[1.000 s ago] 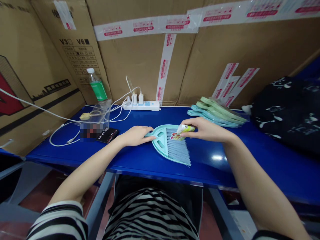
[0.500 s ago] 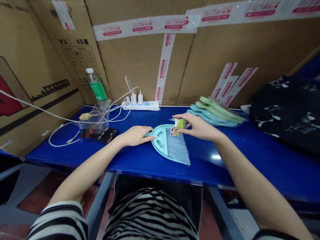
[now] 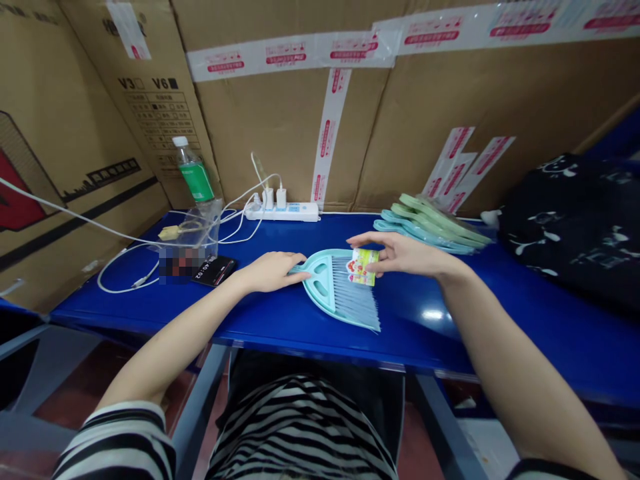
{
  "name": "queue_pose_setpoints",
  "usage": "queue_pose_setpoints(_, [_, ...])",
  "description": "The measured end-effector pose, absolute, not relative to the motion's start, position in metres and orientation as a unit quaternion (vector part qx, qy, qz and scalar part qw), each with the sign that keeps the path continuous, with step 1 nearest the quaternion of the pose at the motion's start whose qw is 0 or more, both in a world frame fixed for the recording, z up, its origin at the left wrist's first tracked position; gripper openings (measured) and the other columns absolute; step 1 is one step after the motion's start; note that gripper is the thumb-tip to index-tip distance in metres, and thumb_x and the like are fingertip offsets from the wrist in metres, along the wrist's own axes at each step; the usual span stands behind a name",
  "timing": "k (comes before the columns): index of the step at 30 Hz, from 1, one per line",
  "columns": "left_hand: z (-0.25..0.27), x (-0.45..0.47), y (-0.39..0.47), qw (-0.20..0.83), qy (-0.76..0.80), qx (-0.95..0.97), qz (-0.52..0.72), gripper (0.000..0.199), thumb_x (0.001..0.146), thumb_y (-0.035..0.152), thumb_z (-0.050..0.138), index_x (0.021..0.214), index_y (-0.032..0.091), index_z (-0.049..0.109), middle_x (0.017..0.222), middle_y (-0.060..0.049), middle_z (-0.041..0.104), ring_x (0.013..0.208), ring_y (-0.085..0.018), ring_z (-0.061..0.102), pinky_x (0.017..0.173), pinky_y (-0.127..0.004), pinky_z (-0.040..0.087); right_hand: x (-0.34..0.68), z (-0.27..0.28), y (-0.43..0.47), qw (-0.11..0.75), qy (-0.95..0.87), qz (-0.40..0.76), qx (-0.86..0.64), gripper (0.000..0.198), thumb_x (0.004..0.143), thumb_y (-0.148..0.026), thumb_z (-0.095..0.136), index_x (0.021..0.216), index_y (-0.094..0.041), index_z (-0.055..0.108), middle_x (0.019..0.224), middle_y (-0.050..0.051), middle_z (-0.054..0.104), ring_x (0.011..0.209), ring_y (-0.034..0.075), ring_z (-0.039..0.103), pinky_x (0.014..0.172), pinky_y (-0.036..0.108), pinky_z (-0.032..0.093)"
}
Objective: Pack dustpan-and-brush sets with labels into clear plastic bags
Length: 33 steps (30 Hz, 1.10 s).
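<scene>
- Two pinches mid-frame: left hand [image 3: 273, 271] on the handle [image 3: 299, 269], right hand [image 3: 403, 254] on a label [image 3: 358, 267] over bristles [image 3: 354, 303].
- Label handling seems in hand; moving it needs steadiness.

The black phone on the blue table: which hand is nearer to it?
Left. The left hand is to the right of the phone, at the brush handle; the right hand is farther right, by the bristles.

Both bare forearms slant inward. The left hand [image 3: 277, 271] is palm down in a pinch, its wrist nearly straight. The right hand [image 3: 405, 253] bends inward at the wrist, index finger extended above the thumb, other fingers curled.
</scene>
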<state>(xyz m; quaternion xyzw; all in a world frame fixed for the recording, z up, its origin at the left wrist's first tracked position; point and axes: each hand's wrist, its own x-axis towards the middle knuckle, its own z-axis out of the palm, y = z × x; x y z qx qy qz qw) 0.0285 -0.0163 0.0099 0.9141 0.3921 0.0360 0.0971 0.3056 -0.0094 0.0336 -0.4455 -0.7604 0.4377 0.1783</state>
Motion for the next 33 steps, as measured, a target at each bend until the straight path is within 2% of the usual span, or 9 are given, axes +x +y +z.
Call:
queue_pose_setpoints(3, [0.01, 0.029, -0.016, 0.097, 0.392, 0.914, 0.035, 0.039, 0.097, 0.048, 0.038, 0.117, 0.018, 0.054, 0.12, -0.01, 0.064, 0.107, -0.026, 0.062, 0.088, -0.035, 0.047, 0.308, 0.033, -0.009, 0.149, -0.766, 0.451, -0.434, 0.069, 0.067, -0.041, 0.071, 0.13, -0.02, 0.054, 0.112, 0.01, 0.065, 0.085, 0.021, 0.065, 0.071, 0.035, 0.058])
queue_pose_setpoints(5, [0.01, 0.028, -0.016, 0.094, 0.394, 0.914, 0.033, 0.04, 0.097, 0.049, 0.038, 0.117, 0.018, 0.054, 0.118, -0.01, 0.065, 0.107, -0.027, 0.062, 0.087, -0.035, 0.047, 0.312, 0.033, -0.008, 0.175, -0.774, 0.419, -0.442, 0.067, 0.069, -0.042, 0.069, 0.131, -0.02, 0.053, 0.111, 0.01, 0.066, 0.087, 0.021, 0.065, 0.075, 0.037, 0.058])
queue_pose_setpoints(9, [0.007, 0.027, -0.015, 0.091, 0.386, 0.917, 0.046, 0.043, 0.097, 0.052, 0.036, 0.117, 0.02, 0.055, 0.115, -0.009, 0.066, 0.104, -0.025, 0.063, 0.085, -0.034, 0.047, 0.319, 0.037, -0.008, 0.239, -0.783, 0.369, -0.44, 0.065, 0.074, -0.044, 0.066, 0.134, -0.022, 0.051, 0.121, 0.012, 0.062, 0.096, 0.023, 0.065, 0.083, 0.04, 0.056])
queue_pose_setpoints(13, [0.008, 0.027, -0.015, 0.097, 0.386, 0.916, 0.04, 0.042, 0.097, 0.051, 0.036, 0.117, 0.019, 0.055, 0.115, -0.009, 0.066, 0.104, -0.026, 0.063, 0.085, -0.034, 0.047, 0.315, 0.036, -0.011, 0.212, -0.794, 0.416, -0.389, 0.067, 0.073, -0.046, 0.067, 0.134, -0.023, 0.05, 0.131, 0.011, 0.056, 0.107, 0.024, 0.061, 0.088, 0.039, 0.054])
queue_pose_setpoints(19, [0.012, 0.029, -0.017, 0.1, 0.401, 0.91, 0.024, 0.041, 0.097, 0.048, 0.038, 0.119, 0.017, 0.053, 0.119, -0.01, 0.065, 0.105, -0.026, 0.063, 0.086, -0.035, 0.046, 0.308, 0.029, -0.014, 0.031, -0.805, 0.456, -0.379, 0.081, 0.073, -0.038, 0.068, 0.146, -0.022, 0.037, 0.084, 0.001, 0.069, 0.064, 0.014, 0.061, 0.059, 0.026, 0.052])
queue_pose_setpoints(21, [0.011, 0.028, -0.016, 0.095, 0.396, 0.913, 0.028, 0.041, 0.097, 0.049, 0.038, 0.119, 0.018, 0.053, 0.118, -0.01, 0.065, 0.105, -0.026, 0.063, 0.085, -0.034, 0.046, 0.31, 0.029, -0.013, 0.028, -0.805, 0.437, -0.4, 0.084, 0.073, -0.039, 0.068, 0.148, -0.022, 0.034, 0.087, 0.002, 0.069, 0.059, 0.013, 0.06, 0.056, 0.026, 0.05])
queue_pose_setpoints(24, [0.009, 0.028, -0.015, 0.093, 0.391, 0.915, 0.033, 0.041, 0.097, 0.05, 0.037, 0.118, 0.019, 0.054, 0.118, -0.009, 0.065, 0.105, -0.025, 0.063, 0.085, -0.033, 0.046, 0.314, 0.027, -0.007, 0.093, -0.813, 0.342, -0.463, 0.074, 0.077, -0.047, 0.061, 0.144, -0.024, 0.041, 0.113, 0.01, 0.066, 0.056, 0.012, 0.057, 0.055, 0.028, 0.051])
queue_pose_setpoints(28, [0.009, 0.028, -0.015, 0.096, 0.395, 0.913, 0.03, 0.041, 0.097, 0.049, 0.037, 0.118, 0.018, 0.054, 0.118, -0.009, 0.065, 0.105, -0.026, 0.063, 0.085, -0.034, 0.047, 0.315, 0.017, 0.001, 0.107, -0.851, 0.192, -0.478, 0.068, 0.071, -0.055, 0.066, 0.132, -0.024, 0.058, 0.125, 0.013, 0.06, 0.073, 0.019, 0.062, 0.067, 0.035, 0.054])
queue_pose_setpoints(33, [0.011, 0.029, -0.016, 0.102, 0.399, 0.911, 0.027, 0.04, 0.097, 0.048, 0.039, 0.117, 0.017, 0.055, 0.117, -0.01, 0.065, 0.105, -0.027, 0.063, 0.086, -0.035, 0.047, 0.308, 0.009, 0.0, 0.042, -0.863, 0.163, -0.476, 0.086, 0.064, -0.061, 0.07, 0.139, -0.022, 0.052, 0.14, 0.016, 0.047, 0.114, 0.034, 0.056, 0.094, 0.045, 0.048])
